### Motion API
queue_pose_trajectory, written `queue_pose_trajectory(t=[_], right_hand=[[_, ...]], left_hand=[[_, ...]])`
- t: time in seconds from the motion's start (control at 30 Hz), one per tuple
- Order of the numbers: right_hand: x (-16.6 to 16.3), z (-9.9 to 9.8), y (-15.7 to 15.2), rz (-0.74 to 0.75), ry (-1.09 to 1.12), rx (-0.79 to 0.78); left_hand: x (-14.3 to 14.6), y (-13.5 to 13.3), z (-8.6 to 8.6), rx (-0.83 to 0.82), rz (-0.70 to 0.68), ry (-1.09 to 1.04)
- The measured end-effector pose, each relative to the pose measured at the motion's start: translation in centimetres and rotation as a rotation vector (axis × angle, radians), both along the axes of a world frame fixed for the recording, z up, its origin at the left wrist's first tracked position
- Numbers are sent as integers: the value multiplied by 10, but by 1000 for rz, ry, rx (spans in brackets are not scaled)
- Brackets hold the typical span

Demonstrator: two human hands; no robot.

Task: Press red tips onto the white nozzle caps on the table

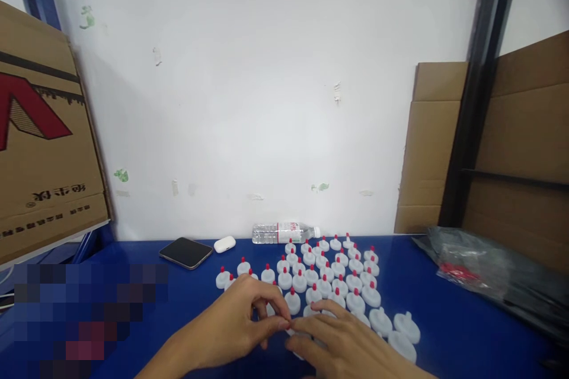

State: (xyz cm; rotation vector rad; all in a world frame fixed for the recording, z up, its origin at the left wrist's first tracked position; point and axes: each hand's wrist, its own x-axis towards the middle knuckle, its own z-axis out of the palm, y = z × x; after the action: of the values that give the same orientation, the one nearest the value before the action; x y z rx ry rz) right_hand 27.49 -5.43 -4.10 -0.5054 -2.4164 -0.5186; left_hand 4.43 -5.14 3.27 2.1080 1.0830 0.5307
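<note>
In the head view, my left hand (251,320) is closed in a pinch, thumb and forefinger meeting at the fingertips of my right hand (340,337). Whatever small piece the pinch holds is hidden. My right hand curls, palm down, around a white nozzle cap (299,357), of which only slivers show between the fingers. Around and beyond both hands stand many round white nozzle caps with red tips, such as a tipped cap (292,303). To the right of my right hand, an untipped white cap (406,327) lies tilted beside others like it.
A water bottle (284,233) lies along the wall. Left of it are a white case (224,244) and a phone (185,252). Plastic bags (475,266), one with red pieces inside, lie at right. A printed cardboard box (48,148) borders the blue table (462,337) at left.
</note>
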Motion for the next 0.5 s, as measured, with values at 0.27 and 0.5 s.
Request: queue_pose_trajectory(t=[0.27,0.5], right_hand=[[5,17,-3,5,90,-93],[11,24,-7,-66,139,-115]], left_hand=[[-1,6,-12,-67,30,-195],[6,5,-15,59,93,-109]])
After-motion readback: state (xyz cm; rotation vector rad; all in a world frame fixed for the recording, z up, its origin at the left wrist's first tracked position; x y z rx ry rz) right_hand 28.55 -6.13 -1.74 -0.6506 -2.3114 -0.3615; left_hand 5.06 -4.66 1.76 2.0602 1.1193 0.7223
